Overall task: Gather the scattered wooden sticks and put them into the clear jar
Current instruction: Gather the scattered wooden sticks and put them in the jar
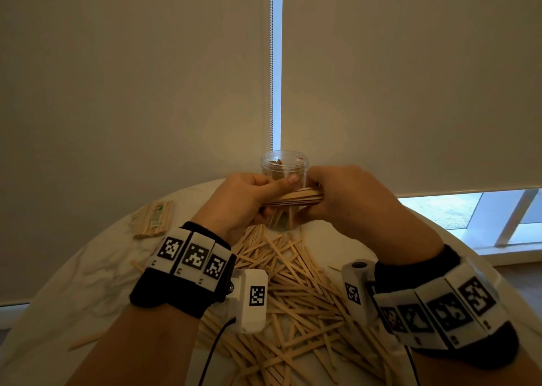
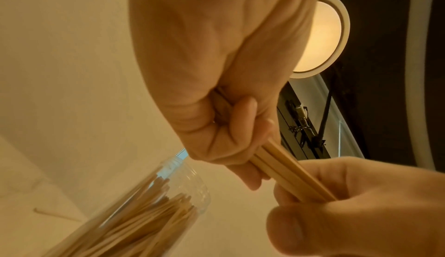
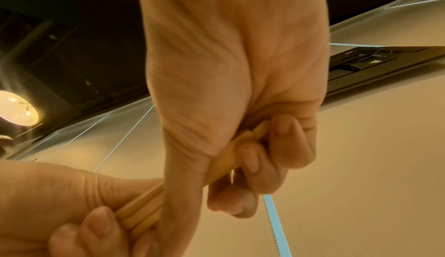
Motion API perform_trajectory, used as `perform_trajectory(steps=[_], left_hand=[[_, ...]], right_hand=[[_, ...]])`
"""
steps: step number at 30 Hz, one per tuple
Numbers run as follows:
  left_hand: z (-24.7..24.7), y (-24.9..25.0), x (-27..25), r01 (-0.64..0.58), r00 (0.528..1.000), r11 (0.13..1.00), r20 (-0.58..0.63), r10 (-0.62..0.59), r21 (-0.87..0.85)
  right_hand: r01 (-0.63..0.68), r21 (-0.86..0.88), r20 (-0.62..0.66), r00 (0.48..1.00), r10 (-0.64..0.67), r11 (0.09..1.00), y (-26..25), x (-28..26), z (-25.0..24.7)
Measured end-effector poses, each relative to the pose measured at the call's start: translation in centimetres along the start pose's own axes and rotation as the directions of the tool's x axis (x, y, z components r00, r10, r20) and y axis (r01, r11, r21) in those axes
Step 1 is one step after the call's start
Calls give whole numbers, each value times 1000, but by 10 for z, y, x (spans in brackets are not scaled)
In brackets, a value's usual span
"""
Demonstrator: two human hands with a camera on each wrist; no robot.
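The left hand (image 1: 243,198) and the right hand (image 1: 349,198) each squeeze one end of a bunch of sticks (image 1: 296,197), held flat just in front of the clear jar (image 1: 284,165). Many loose sticks (image 1: 299,286) lie on the table (image 1: 96,271). To do it well, tip the bunch upright and slide it in slowly

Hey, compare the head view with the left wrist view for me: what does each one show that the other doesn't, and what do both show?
Only the head view: the loose sticks scattered on the table, a wrapped pack at far left, both wristbands, and the window blind.

Only the left wrist view: a round ceiling lamp, and the sticks packed inside the jar seen close.

Both: the left hand and right hand each gripping an end of one bundle, with the jar close by.
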State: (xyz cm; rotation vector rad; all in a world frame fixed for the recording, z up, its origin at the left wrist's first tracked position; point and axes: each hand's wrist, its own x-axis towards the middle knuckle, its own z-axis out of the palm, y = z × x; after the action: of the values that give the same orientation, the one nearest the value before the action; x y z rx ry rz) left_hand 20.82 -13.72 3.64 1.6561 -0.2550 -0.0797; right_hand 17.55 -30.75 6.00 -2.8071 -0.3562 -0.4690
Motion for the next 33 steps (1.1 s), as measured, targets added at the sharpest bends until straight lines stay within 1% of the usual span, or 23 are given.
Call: perform_trajectory(steps=[3,5,7,8,10,13,15,17,18,19,21,22,24,25,29,31,33], left_hand=[[-6,-1,1,4,1000,1000,-8,-4,12],[-7,0,1,-2,1000,1000,-13,2,7],[-6,3,0,-13,1000,1000,-26,13,3],[-6,4,-1,-20,999,1000,-32,20,12],[-7,5,0,-33,999,998,-28,35,57],[-11,5,-1,-16,1000,994,-23,19,109],[-15,3,0,10,998,995,-66,-4,96],[-17,0,3,31,995,996,-102,-23,79],[-17,-2,4,35,993,997,-113,-27,67],[-16,-3,5,34,992,998,-123,-27,56],[-12,-5,6,30,989,999,-145,-25,32],[-9,-5,6,24,987,1000,-159,-22,13],[-3,-5,6,11,984,1000,-176,-15,-27],[-1,-5,7,16,984,999,-176,-25,-50],[0,-1,7,115,978,977,-152,-143,-177],[-5,-3,8,140,967,968,-180,-178,-209],[-11,-8,10,132,953,962,-237,-189,-240]], right_hand=[[2,-16,11,1000,-2,1000,-1,2,2],[12,-66,-35,999,-14,998,-6,3,6],[-10,-153,-94,996,-4,988,-13,1,10],[-29,-185,-109,994,8,982,-15,0,11],[-37,-193,-112,994,15,981,-17,-3,15],[24,-113,-88,996,-34,993,-15,0,18],[54,-7,-4,999,-54,999,-13,3,15],[45,144,70,996,-56,988,-10,3,10],[31,216,86,995,-50,976,-8,3,9],[21,250,82,996,-43,968,-6,3,8],[-12,216,36,999,5,976,-3,5,12],[-37,194,-10,999,39,980,-3,6,15],[-81,189,-95,990,100,979,-2,8,19],[-95,194,-115,986,119,976,-1,9,19],[-146,256,-133,974,185,956,14,11,15],[-193,278,-157,957,243,941,26,14,7],[-230,269,-217,932,291,935,38,22,-4]])
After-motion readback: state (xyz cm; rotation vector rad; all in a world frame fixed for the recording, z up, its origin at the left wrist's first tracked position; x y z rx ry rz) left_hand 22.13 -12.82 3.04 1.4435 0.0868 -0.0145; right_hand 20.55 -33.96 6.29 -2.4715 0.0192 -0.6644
